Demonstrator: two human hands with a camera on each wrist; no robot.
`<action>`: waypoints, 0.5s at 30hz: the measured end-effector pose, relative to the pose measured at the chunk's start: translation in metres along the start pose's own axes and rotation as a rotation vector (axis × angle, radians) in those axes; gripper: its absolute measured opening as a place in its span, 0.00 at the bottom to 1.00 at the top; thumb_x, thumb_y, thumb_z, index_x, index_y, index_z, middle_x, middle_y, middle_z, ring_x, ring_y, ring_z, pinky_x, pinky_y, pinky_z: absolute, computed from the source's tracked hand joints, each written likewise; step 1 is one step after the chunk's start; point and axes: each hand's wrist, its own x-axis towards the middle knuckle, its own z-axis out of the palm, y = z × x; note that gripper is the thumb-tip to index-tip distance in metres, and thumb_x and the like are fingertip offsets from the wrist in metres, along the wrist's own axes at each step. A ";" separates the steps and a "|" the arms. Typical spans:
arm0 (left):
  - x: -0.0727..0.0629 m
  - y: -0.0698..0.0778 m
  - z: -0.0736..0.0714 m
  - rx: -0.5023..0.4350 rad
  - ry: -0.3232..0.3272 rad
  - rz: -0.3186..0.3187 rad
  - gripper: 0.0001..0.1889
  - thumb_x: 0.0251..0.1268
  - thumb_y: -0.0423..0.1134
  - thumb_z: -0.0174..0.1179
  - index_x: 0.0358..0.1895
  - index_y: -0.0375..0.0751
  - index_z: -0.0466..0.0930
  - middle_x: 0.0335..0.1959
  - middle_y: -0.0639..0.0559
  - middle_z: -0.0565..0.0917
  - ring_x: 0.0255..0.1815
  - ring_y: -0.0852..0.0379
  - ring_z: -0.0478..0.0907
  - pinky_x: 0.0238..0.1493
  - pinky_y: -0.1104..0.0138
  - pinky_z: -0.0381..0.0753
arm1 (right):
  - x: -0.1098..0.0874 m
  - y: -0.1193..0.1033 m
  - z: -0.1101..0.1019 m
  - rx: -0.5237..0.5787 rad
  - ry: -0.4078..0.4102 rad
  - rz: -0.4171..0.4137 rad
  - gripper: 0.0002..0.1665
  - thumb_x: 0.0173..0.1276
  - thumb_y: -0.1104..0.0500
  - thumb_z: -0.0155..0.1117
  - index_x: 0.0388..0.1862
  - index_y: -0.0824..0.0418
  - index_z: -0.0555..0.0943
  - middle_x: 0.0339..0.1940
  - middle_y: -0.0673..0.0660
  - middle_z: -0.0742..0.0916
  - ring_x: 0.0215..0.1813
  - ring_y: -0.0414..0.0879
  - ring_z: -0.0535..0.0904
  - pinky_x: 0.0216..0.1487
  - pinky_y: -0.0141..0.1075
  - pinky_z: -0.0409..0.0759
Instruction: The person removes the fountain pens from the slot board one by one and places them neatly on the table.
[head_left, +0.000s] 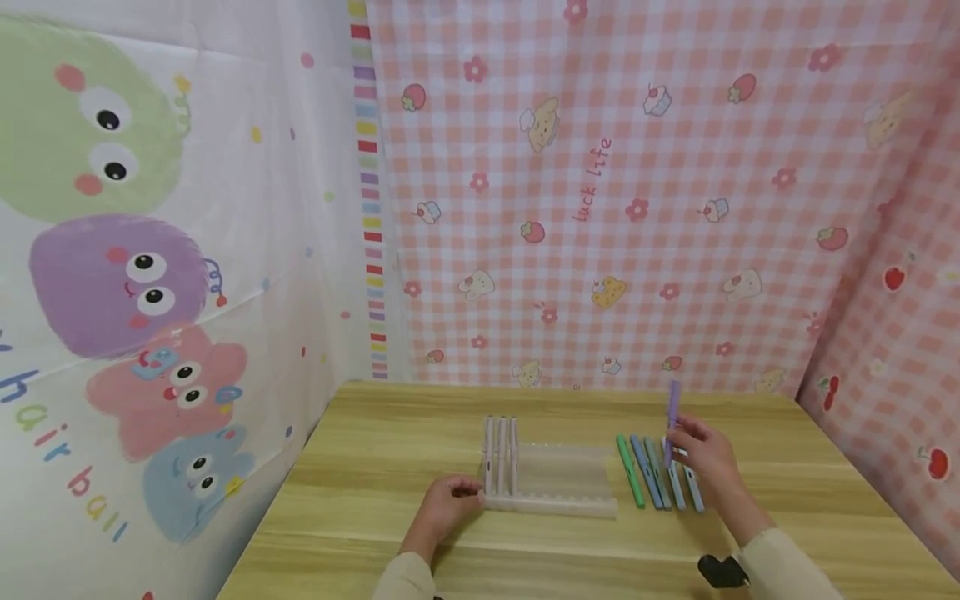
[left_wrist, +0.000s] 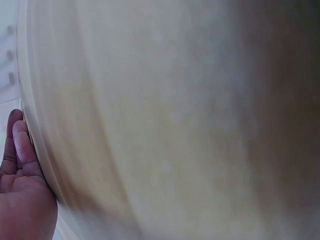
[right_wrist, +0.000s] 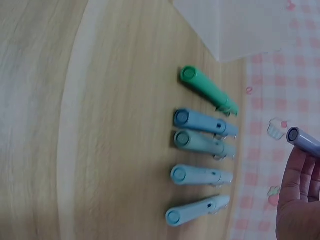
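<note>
In the head view, a person works with two bare hands at a wooden worktop (head_left: 375, 467). The left hand (head_left: 447, 504) is at the left end of a clear plastic case (head_left: 547, 505) and touches its front corner; whether it pinches the case or only rests against it, one cannot tell. Three pale pens (head_left: 502, 454) stand side by side in the left part of the case. The right hand (head_left: 705, 450) grips a purple pen (head_left: 673, 408) between thumb and fingers, raised over a row of five pens (head_left: 657, 472) to the right of the case. Near the right sleeve is a black object (head_left: 722, 572). Behind the worktop hangs a pink checked cloth (head_left: 495, 150).

In the left wrist view, the left hand shows only at the left edge, with its fingers pointing up; the wood is blurred.

In the right wrist view, the purple pen is in the fingers, apart from the row. There lie one green pen (right_wrist: 207, 87) and four bluish pens, near a corner of the case.
</note>
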 end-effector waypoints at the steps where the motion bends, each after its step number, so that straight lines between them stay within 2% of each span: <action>1: 0.000 0.000 0.000 0.001 0.000 -0.002 0.09 0.58 0.29 0.68 0.41 0.31 0.85 0.36 0.49 0.84 0.38 0.57 0.77 0.42 0.63 0.77 | 0.001 0.001 -0.002 -0.002 0.002 0.000 0.33 0.74 0.63 0.58 0.73 0.74 0.60 0.37 0.41 0.82 0.41 0.33 0.80 0.45 0.31 0.81; 8: 0.000 0.002 0.000 -0.006 -0.003 -0.017 0.09 0.58 0.30 0.68 0.41 0.31 0.85 0.36 0.49 0.84 0.38 0.57 0.77 0.42 0.63 0.77 | 0.001 0.006 -0.017 -0.024 0.012 0.003 0.35 0.72 0.66 0.59 0.73 0.76 0.59 0.38 0.41 0.83 0.39 0.32 0.81 0.48 0.35 0.82; 15: -0.002 0.002 0.001 -0.017 -0.002 -0.016 0.09 0.59 0.29 0.68 0.42 0.31 0.84 0.36 0.48 0.84 0.38 0.57 0.76 0.42 0.61 0.77 | 0.001 0.018 -0.032 0.008 0.045 0.010 0.36 0.71 0.69 0.60 0.73 0.76 0.59 0.33 0.40 0.83 0.37 0.34 0.81 0.44 0.34 0.83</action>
